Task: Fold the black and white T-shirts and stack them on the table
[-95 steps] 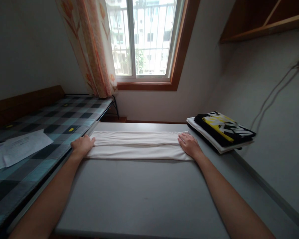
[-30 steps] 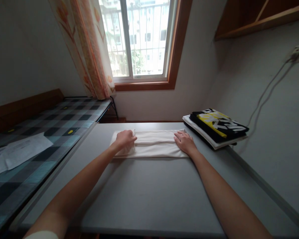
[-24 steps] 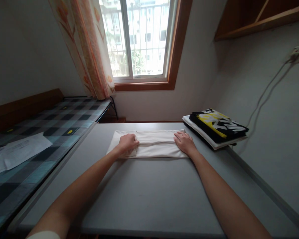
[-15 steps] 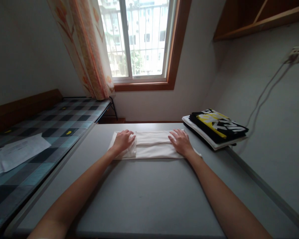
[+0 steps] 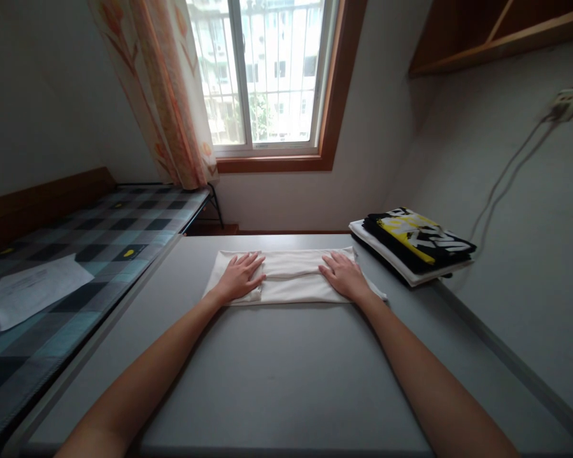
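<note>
A white garment (image 5: 291, 289), folded into a long flat strip, lies crosswise on the grey table (image 5: 277, 369). My left hand (image 5: 240, 277) rests palm down on its left part, fingers spread and pointing toward the middle. Over the right part lies my right hand (image 5: 344, 275), also flat with its fingers apart. A lengthwise fold line runs between the two hands. The garment's kind cannot be made out from this folded shape.
Folded clothes (image 5: 413, 245) are stacked at the table's back right, a black one with yellow and white print on top. A checked bed (image 5: 138, 222) with papers (image 5: 33, 289) stands along the left. A wooden shelf (image 5: 501, 54) juts out at upper right.
My left hand has slid slightly to the right, and its fingers have flattened and spread on the cloth. My right hand has flattened too and shifted a little to the left.
</note>
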A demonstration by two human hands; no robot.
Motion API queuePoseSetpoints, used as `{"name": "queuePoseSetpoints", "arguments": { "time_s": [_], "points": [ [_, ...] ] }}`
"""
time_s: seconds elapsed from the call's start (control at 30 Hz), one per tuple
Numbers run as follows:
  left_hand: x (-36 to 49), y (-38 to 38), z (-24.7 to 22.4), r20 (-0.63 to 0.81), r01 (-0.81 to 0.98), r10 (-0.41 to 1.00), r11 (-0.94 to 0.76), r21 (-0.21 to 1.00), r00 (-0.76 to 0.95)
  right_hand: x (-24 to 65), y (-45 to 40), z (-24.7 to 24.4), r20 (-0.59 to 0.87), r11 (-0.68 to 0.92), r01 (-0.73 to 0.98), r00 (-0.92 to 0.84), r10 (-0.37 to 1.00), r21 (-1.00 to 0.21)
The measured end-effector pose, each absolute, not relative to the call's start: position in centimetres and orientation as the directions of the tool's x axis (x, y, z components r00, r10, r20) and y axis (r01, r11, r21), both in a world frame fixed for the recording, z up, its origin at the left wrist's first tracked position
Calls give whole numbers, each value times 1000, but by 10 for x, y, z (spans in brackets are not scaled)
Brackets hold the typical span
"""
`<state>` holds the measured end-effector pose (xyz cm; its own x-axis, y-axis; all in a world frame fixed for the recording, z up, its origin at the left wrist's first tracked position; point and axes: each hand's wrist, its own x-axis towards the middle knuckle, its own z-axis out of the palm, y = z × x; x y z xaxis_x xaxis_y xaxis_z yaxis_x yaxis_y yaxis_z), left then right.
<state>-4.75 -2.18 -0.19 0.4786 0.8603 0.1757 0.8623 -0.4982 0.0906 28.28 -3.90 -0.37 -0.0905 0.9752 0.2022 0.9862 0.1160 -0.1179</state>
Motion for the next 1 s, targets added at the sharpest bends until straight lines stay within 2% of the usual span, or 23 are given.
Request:
{"name": "queuePoseSetpoints", "arguments": {
  "time_s": [0.17, 0.3, 0.4, 0.57, 0.73, 0.87, 1.0],
  "points": [
    [-47, -21, -5, 189, 860, 859, -500, 104, 476, 302, -45, 14, 298, -273, 950, 308, 903, -154],
    [-47, -21, -5, 191, 862, 863, -493, 118, 468, 318, -45, 21, 147, -403, 893, 434, 889, -200],
    [-47, -21, -5, 199, 863, 864, -489, 122, 462, 324, -42, 22, 31, -441, 868, 459, 888, -227],
    [-47, -21, -6, 218, 857, 856, -501, 122, 470, 331, -38, 22, 5, -449, 853, 467, 884, -266],
    [-47, -19, -8, 245, 858, 853, -499, 120, 461, 335, -34, 23, -109, -460, 824, 451, 886, -331],
    [-47, -19, -7, 250, 854, 848, -507, 121, 468, 337, -24, 16, -81, -411, 824, 414, 907, -389],
    [-46, -19, -6, 255, 851, 846, -510, 123, 469, 343, -14, 13, 20, -336, 809, 394, 919, -482]
  ]
}}
